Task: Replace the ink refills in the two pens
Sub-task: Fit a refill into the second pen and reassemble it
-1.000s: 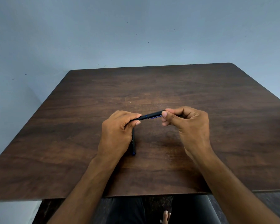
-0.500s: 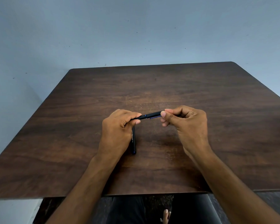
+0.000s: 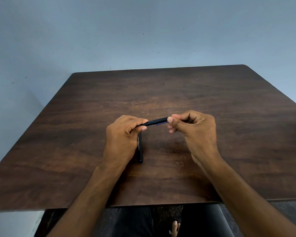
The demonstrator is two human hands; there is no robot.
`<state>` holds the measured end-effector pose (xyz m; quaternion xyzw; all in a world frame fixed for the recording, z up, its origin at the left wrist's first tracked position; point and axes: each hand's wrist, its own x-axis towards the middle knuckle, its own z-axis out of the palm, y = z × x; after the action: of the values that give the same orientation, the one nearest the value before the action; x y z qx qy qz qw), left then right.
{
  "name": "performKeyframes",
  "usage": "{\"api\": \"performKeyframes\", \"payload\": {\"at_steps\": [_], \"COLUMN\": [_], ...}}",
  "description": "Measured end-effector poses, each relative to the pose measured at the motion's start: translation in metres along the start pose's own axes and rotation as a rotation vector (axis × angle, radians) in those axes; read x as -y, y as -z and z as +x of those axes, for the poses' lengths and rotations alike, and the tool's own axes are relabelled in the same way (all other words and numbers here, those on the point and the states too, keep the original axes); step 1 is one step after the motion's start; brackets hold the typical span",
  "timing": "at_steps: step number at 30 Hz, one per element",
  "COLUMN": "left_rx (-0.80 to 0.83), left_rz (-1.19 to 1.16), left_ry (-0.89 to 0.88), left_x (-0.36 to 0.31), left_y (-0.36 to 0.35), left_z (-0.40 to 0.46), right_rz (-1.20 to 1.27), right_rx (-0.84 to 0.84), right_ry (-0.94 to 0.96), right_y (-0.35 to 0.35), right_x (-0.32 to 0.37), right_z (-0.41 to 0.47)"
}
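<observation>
A black pen (image 3: 158, 121) with a blue clip is held level above the middle of the table, between both hands. My left hand (image 3: 124, 137) grips its left end, fingers curled round the barrel. My right hand (image 3: 193, 129) pinches the right end, the capped part, between thumb and forefinger. A second black pen (image 3: 140, 148) with white lettering lies on the table, pointing toward me, partly hidden under my left hand.
The dark wooden table (image 3: 229, 134) stands against a pale blue wall. My legs and a bare foot (image 3: 175, 227) show below the table's near edge.
Both hands keep the same hold on the pen. The view has shifted a little; the pens have not visibly moved.
</observation>
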<state>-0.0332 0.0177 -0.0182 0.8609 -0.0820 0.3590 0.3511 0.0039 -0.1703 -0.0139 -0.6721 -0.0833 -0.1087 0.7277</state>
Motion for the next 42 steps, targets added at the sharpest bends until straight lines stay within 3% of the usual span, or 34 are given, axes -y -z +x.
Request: {"api": "performKeyframes", "payload": {"at_steps": [18, 25, 38, 42], "left_rx": [-0.044, -0.073, -0.029, -0.078], "left_rz": [-0.087, -0.127, -0.099, -0.026], "left_ry": [0.080, 0.087, -0.087, -0.048], "left_x": [-0.004, -0.005, -0.003, 0.000], "left_y": [0.000, 0.000, 0.002, 0.001], "left_z": [-0.002, -0.004, -0.007, -0.005], "right_rz": [0.197, 0.249, 0.329, 0.276], "right_rx": [0.013, 0.106, 0.089, 0.097], "right_ry": [-0.110, -0.164, -0.230, -0.249], "right_y": [-0.005, -0.012, -0.022, -0.021], "right_x": [0.016, 0.018, 0.027, 0.025], "right_z": [0.005, 0.001, 0.015, 0.019]}}
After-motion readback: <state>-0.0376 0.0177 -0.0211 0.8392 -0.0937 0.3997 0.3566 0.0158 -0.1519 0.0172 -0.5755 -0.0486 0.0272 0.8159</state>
